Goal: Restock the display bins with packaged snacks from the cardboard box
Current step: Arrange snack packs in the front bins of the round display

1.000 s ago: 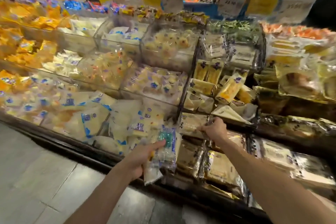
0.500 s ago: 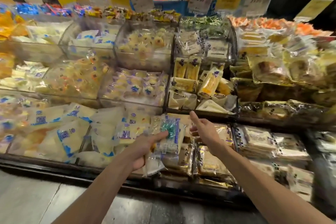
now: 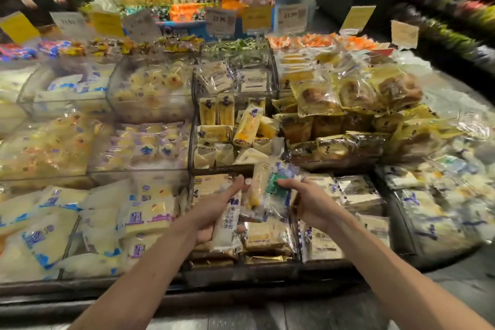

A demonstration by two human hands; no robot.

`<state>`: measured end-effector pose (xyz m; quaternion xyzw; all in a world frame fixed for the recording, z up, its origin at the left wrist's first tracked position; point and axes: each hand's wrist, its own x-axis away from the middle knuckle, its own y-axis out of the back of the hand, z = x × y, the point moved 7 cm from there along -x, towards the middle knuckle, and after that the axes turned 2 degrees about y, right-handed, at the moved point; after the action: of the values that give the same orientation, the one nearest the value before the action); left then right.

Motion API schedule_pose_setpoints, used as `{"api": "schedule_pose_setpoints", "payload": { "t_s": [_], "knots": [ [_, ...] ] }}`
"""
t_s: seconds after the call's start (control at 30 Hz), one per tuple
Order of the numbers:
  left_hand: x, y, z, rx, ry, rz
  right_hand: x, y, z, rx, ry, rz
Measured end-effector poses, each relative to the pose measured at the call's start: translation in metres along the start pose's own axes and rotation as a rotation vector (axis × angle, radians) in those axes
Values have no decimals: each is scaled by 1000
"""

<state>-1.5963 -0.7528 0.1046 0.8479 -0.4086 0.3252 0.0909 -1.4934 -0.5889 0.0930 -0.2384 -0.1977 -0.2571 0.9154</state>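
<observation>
Brought the right hand point(image 3: 313, 205) over since half a sec ago, off the bin stock and onto the green-printed packet point(image 3: 270, 191). Pinching it now along its right edge, thumb on top, fingers curled underneath. Got that packet up between both hands, over the front row of the display bins point(image 3: 219, 169). Long axis tilted: far end pointing away and a bit right, near end angled down toward the left palm.

Also holding a white packet point(image 3: 227, 225) in the left hand point(image 3: 214, 211): palm up, fingers curled round it from below, thumb stretched out ahead. Lying lengthwise along the palm, long axis pointing pretty much straight away from the body. Can't tell whether the two packets touch, too blurry there.

Just beyond the hands, yellow cake packs point(image 3: 243, 126) stacked in a bin. Right under the hands, flat tan packs point(image 3: 265, 238). Off to the left of the left hand, pale packs with blue print point(image 3: 142, 217).
</observation>
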Motion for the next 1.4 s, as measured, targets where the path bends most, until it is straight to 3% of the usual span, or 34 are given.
{"api": "schedule_pose_setpoints", "payload": {
  "t_s": [0.43,0.67,0.93,1.1,1.3,1.4],
  "knots": [
    [-24,-146,-5,86,17,178,73,155,23,25,77,-142],
    [-63,-274,-2,69,48,250,136,283,40,36,158,-288],
    [-98,-427,-18,-130,-101,312,190,402,50,-31,215,-460],
    [-142,-511,-45,-339,-290,311,204,478,69,-44,240,-570],
    [-213,-606,-72,-228,-326,305,189,589,110,-183,272,-691],
    [-254,-644,-86,-143,-298,303,171,642,143,-224,252,-669]
  ]
}}
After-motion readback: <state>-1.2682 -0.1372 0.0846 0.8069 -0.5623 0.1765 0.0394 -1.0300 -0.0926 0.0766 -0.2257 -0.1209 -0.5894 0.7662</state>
